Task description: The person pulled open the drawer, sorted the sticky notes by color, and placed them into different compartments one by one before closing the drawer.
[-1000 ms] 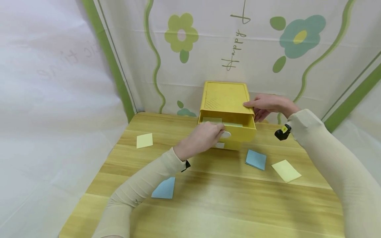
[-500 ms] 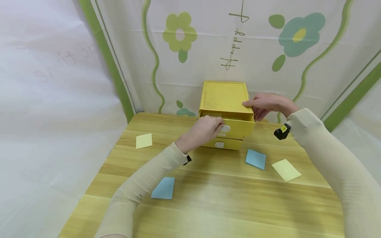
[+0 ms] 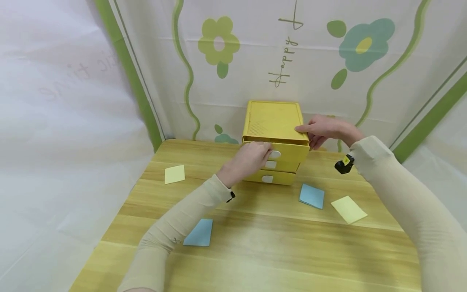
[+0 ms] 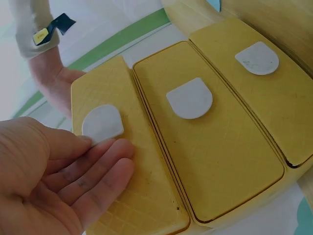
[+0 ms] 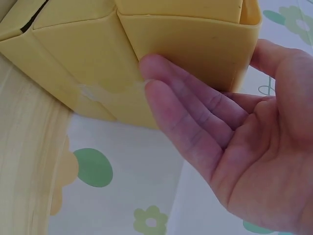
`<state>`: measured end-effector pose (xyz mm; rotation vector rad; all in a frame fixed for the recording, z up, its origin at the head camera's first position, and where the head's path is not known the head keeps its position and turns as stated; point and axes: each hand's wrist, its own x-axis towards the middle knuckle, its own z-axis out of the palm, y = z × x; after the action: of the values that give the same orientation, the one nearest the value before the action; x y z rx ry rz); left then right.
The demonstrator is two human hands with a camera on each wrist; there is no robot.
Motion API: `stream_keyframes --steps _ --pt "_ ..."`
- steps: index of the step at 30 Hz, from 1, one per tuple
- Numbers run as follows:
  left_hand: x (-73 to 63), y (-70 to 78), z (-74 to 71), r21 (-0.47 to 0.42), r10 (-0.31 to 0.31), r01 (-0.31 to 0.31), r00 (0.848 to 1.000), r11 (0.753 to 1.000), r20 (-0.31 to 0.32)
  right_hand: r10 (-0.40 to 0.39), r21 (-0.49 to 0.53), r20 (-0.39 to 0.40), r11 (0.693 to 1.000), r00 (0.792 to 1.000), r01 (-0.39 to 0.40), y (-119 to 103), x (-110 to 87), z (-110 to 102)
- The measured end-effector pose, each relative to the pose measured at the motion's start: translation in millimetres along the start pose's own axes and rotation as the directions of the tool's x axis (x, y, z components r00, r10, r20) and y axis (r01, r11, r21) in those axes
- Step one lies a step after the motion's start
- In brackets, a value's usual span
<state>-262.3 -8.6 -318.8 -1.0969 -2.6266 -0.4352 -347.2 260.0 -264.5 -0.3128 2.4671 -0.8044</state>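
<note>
A yellow box of three stacked drawers point(image 3: 274, 117) stands at the table's far side. My left hand point(image 3: 246, 163) pinches the white handle point(image 4: 103, 122) of the top drawer point(image 3: 292, 156), with the thumb along the handle's edge. That drawer sticks out slightly, leaving a narrow dark gap under the box's top; its inside is mostly hidden. The two lower drawers are pushed in, each with a white handle. On the box's right side, my right hand point(image 3: 326, 127) rests its thumb on the top edge. Its fingers point(image 5: 178, 120) lie nearly straight against the side wall.
Blue paper squares point(image 3: 311, 196) and a pale yellow one point(image 3: 349, 209) lie right of the box's front. Another yellow square point(image 3: 174, 174) lies at left, and a blue one point(image 3: 200, 233) is partly under the left forearm. A printed curtain point(image 3: 255, 61) hangs behind the box.
My left hand has pushed the top drawer inward, from well open with papers showing inside to a thin gap. The right hand stays on the box's side.
</note>
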Motion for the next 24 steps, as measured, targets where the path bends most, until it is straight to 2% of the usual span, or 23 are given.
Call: stream_keyframes --steps 8,12,18,24 --pt "3.7 -3.1 4.4 0.029 0.007 -0.006 0.999 1.0 -0.033 -0.004 -0.004 0.004 1.0 1.0 0.004 2.0 1.3 -2.3" --pt "7.1 -4.9 4.0 0.016 -0.001 0.001 1.0 1.0 -0.022 0.001 -0.005 0.005 1.0 1.0 -0.001 3.2 1.8 -3.6" --pt "14.4 -12.4 9.5 0.008 -0.004 0.004 0.998 1.0 -0.056 0.008 -0.001 0.0 1.0 1.0 -0.008 4.4 0.7 -4.1" --pt "15.3 -16.2 11.6 -0.004 -0.005 0.005 0.998 1.0 -0.061 -0.011 0.012 0.013 1.0 1.0 0.011 2.8 1.0 -3.3"
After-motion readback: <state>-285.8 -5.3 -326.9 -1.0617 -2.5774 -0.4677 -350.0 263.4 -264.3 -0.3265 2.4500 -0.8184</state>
